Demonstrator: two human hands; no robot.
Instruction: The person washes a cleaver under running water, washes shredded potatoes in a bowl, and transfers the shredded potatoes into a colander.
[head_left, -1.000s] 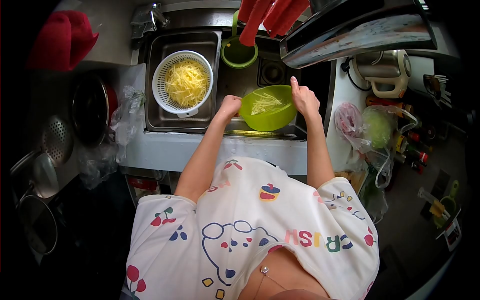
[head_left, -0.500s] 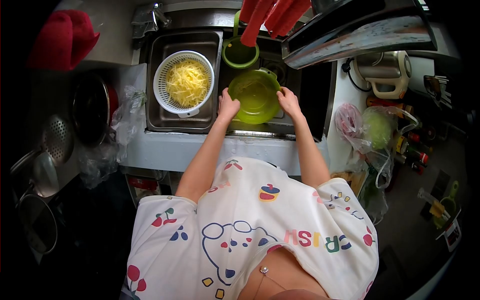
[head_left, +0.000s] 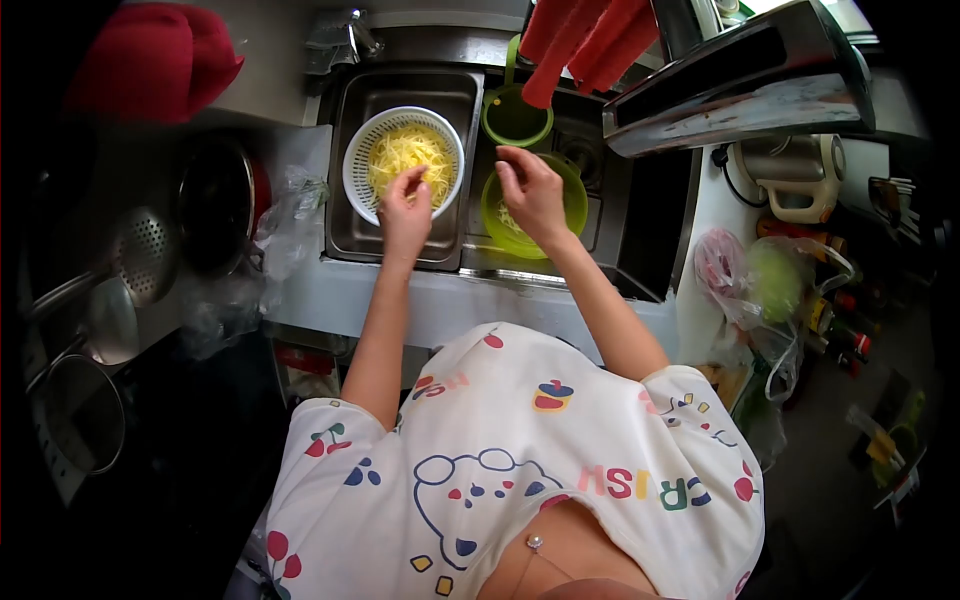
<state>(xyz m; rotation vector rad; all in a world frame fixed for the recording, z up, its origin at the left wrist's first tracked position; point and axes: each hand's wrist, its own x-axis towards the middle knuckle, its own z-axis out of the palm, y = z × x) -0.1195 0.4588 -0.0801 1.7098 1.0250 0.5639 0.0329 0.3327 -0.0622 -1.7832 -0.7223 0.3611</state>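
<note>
A white colander [head_left: 353,160] full of pale yellow shreds [head_left: 410,155] sits in the left sink basin. Over its front edge is my left hand [head_left: 405,212], fingers apart and curved, at the shreds. In the right basin stands a green bowl [head_left: 576,200] with some shreds [head_left: 508,218] at its left side. My right hand [head_left: 533,194] hangs above this bowl with fingers apart and nothing visible in them.
Behind the bowl is a green handled container [head_left: 518,118]. Red gloves [head_left: 590,40] hang above the sink. An electric kettle [head_left: 795,175] and plastic bags [head_left: 770,285] are on the right, pans [head_left: 222,205] and a skimmer [head_left: 145,255] on the left.
Both hands have let go of the green bowl, which now stands in the right basin. My left hand has moved left to the colander. The view has shifted a little.
</note>
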